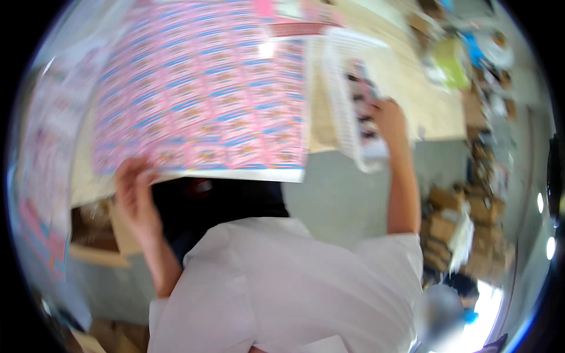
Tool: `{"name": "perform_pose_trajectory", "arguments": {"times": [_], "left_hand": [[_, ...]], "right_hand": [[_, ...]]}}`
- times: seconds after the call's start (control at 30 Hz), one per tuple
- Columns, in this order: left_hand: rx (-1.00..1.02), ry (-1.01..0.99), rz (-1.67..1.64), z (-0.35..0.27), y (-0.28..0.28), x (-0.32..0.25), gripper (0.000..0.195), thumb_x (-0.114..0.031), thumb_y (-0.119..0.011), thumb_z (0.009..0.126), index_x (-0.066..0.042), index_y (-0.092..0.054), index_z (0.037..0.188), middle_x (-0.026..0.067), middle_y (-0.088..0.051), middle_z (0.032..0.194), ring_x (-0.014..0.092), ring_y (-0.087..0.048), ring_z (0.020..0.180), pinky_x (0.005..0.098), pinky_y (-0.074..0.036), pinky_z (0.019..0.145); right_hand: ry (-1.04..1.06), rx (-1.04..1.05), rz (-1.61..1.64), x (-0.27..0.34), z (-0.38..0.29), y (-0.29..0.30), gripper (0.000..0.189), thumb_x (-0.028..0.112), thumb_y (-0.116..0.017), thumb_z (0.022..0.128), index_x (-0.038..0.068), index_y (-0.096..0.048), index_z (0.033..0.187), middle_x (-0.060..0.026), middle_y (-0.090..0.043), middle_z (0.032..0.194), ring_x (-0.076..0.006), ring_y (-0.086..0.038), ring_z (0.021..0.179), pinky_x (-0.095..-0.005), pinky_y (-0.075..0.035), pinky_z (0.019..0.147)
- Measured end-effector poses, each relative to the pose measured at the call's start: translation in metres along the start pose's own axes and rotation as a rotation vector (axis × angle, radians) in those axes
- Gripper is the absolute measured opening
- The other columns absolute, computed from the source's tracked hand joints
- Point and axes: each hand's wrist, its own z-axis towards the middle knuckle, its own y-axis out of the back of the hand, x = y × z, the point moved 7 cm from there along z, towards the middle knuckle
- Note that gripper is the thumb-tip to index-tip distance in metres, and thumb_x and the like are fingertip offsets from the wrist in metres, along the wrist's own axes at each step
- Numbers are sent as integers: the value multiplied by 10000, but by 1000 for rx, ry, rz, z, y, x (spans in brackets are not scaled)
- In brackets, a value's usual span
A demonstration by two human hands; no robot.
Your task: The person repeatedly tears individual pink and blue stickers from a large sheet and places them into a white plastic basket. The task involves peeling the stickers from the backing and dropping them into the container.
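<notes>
A large sheet (207, 92), printed with a repeating pink and blue pattern, lies on the pale table in front of me. Its white near edge hangs past the tabletop. At the sheet's near left corner is my left hand (137, 189), fingers curled by the edge; blur hides whether they pinch it. On the right, a white perforated plastic basket (335, 88) juts over the table's near side with small pink and dark pieces (359, 97) inside. My right hand (390, 119) reaches into it, fingertips down at those pieces, and its grip is hidden.
Clear plastic with pink printed material (57, 132) hangs at the left. Under the table's left side stands an open cardboard box (99, 229). Stacked cartons (450, 220) line the right, near a grey rounded object (441, 315). A reddish strip (300, 29) lies beyond the sheet.
</notes>
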Motion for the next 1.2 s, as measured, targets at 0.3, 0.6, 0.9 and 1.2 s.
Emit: {"name": "perform_pose_trajectory", "arguments": {"times": [0.3, 0.6, 0.9, 1.2], "left_hand": [[-305, 148, -486, 26, 24, -14, 529, -59, -528, 1081, 93, -376, 1564, 275, -364, 1639, 379, -363, 1553, 506, -357, 1282], [-342, 430, -807, 86, 47, 7, 522, -195, -500, 1107, 120, -391, 1509, 268, -509, 1465, 377, -532, 1400, 511, -500, 1166], [9, 490, 165, 162, 52, 12, 478, -228, -692, 1027, 22, -504, 1389, 72, -699, 815, 169, -669, 559, 312, -560, 476], [205, 353, 87, 166, 43, 12, 616, -77, -688, 1003, -50, -431, 1561, 70, -691, 785, 115, -628, 579, 261, -493, 532]], "right_hand": [[27, -557, 166, 133, -98, 151, 328, 153, -699, 1008, 54, -722, 1319, -193, -680, 1369, -384, -639, 1272, -499, -509, 1070], [699, -272, 841, 402, -107, 139, 459, 205, -793, 941, 28, -673, 1347, -187, -643, 1421, -395, -602, 1341, -510, -509, 1082], [1005, -350, 512, 541, -29, 77, 851, 631, -633, 981, 27, -490, 1565, -154, -456, 1657, -398, -412, 1540, -661, -305, 1230], [984, -474, 582, 539, -27, 75, 697, 729, -631, 925, 322, -625, 1491, -85, -544, 1600, -352, -440, 1530, -697, -284, 1211]]}}
